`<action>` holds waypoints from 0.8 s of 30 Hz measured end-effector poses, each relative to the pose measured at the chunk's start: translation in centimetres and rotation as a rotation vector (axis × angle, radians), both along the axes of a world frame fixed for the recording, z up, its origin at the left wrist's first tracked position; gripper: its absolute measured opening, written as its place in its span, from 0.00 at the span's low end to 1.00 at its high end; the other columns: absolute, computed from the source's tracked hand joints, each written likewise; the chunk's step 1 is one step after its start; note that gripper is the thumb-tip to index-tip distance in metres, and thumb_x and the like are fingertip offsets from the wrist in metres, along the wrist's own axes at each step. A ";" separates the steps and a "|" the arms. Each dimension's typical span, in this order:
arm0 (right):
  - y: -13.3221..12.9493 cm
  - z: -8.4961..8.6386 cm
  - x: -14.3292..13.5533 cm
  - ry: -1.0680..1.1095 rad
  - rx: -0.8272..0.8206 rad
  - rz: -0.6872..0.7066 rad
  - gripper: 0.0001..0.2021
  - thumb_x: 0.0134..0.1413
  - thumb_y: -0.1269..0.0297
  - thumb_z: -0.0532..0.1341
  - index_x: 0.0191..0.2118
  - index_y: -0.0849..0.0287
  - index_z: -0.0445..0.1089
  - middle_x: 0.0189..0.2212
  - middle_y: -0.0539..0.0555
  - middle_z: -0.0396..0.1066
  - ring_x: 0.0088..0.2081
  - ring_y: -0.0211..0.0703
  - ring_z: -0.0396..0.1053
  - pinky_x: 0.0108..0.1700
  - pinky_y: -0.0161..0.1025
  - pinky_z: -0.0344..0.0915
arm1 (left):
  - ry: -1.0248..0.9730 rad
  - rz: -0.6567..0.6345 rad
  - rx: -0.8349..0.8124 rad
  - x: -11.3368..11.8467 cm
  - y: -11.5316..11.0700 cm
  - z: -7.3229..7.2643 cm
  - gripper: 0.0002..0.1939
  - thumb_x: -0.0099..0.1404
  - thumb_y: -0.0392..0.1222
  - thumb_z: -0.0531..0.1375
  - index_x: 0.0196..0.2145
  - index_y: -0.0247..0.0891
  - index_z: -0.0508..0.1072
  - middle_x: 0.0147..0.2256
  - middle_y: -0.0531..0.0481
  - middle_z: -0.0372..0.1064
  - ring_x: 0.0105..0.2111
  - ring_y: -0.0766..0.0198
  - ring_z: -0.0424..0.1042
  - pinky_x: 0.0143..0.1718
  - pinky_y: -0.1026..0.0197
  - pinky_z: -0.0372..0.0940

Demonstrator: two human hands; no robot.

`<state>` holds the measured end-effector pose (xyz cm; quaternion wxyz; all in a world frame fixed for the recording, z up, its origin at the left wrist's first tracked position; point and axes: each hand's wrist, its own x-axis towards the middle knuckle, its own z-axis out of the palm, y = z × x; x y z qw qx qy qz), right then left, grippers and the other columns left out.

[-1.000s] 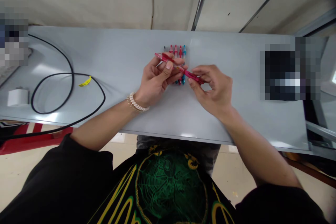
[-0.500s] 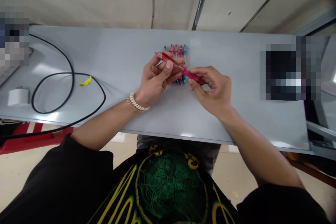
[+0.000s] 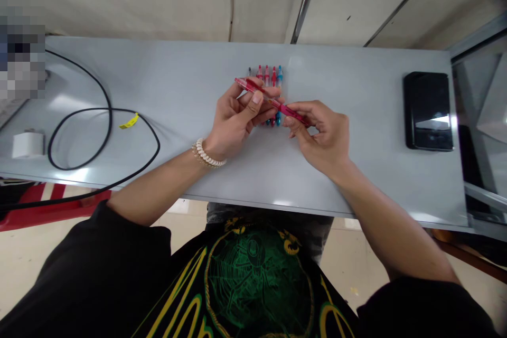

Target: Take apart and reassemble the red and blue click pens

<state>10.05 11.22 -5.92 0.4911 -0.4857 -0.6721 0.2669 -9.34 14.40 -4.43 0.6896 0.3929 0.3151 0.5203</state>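
Note:
A red and pink pen point(image 3: 292, 113) with a clear middle section slants between my two hands above the table. My left hand point(image 3: 234, 125) pinches its middle between thumb and fingers, palm turned up. At the pen's lower right end, my right hand point(image 3: 325, 134) grips the pink part with thumb and fingertips. Behind the fingers lies a row of several pens point(image 3: 274, 77) with red, pink, blue and dark tops; my left hand and the held pen cover much of them.
On the grey table point(image 3: 348, 74), a black glossy box-like object point(image 3: 428, 111) lies at the right. A looped black cable point(image 3: 109, 95) with a yellow tag point(image 3: 129, 122) runs across the left, near a white charger point(image 3: 28, 145). Behind stands a pale wall point(image 3: 158, 0).
Both hands keep their hold on the pen. My right fingers have shifted slightly at its pink end, and the view has moved a little.

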 end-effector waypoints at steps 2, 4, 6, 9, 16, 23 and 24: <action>0.0 0.2 0.2 -0.006 -0.018 0.015 0.18 0.72 0.43 0.65 0.46 0.52 0.79 0.29 0.48 0.79 0.26 0.40 0.75 0.30 0.39 0.71 | 0.025 0.009 -0.008 0.0 -0.1 0.0 0.06 0.75 0.40 0.68 0.45 0.45 0.74 0.46 0.55 0.85 0.57 0.54 0.83 0.58 0.56 0.80; -0.1 0.5 0.4 -0.014 -0.056 0.043 0.20 0.73 0.41 0.62 0.41 0.52 0.78 0.25 0.47 0.76 0.23 0.38 0.71 0.28 0.39 0.69 | 0.057 0.027 -0.044 0.0 -0.2 0.0 0.06 0.75 0.40 0.68 0.45 0.45 0.74 0.47 0.53 0.85 0.62 0.52 0.81 0.60 0.54 0.79; -0.2 0.8 0.5 -0.018 -0.103 0.079 0.24 0.74 0.39 0.60 0.35 0.52 0.76 0.21 0.46 0.72 0.19 0.37 0.66 0.26 0.38 0.66 | 0.057 0.031 -0.064 0.0 -0.3 0.0 0.08 0.74 0.41 0.70 0.45 0.45 0.75 0.47 0.51 0.84 0.66 0.50 0.77 0.64 0.51 0.77; -0.2 0.7 0.2 0.015 -0.105 0.083 0.23 0.73 0.38 0.60 0.37 0.52 0.76 0.24 0.47 0.75 0.21 0.37 0.69 0.27 0.38 0.68 | 0.003 0.015 -0.060 0.0 -0.3 0.2 0.10 0.72 0.43 0.72 0.46 0.45 0.76 0.46 0.51 0.84 0.69 0.48 0.73 0.68 0.48 0.74; -0.2 0.1 0.3 -0.063 0.034 0.052 0.17 0.73 0.45 0.64 0.48 0.53 0.80 0.31 0.50 0.80 0.26 0.37 0.72 0.33 0.39 0.71 | -0.039 -0.013 0.015 -0.2 0.1 -0.4 0.05 0.76 0.40 0.68 0.45 0.45 0.76 0.45 0.52 0.84 0.61 0.50 0.80 0.62 0.49 0.77; -0.3 1.0 0.6 0.012 -0.182 0.113 0.24 0.72 0.37 0.62 0.43 0.55 0.78 0.21 0.46 0.68 0.21 0.36 0.62 0.26 0.38 0.61 | -0.060 -0.047 0.103 -0.3 0.4 -1.3 0.08 0.74 0.41 0.70 0.44 0.41 0.74 0.42 0.53 0.84 0.52 0.55 0.86 0.50 0.57 0.81; -0.3 1.0 0.6 0.020 -0.193 0.119 0.24 0.72 0.37 0.62 0.42 0.55 0.78 0.21 0.46 0.67 0.21 0.36 0.61 0.26 0.38 0.59 | -0.060 -0.044 0.106 -0.3 0.4 -1.2 0.09 0.73 0.42 0.71 0.44 0.41 0.74 0.42 0.53 0.84 0.52 0.54 0.86 0.51 0.57 0.81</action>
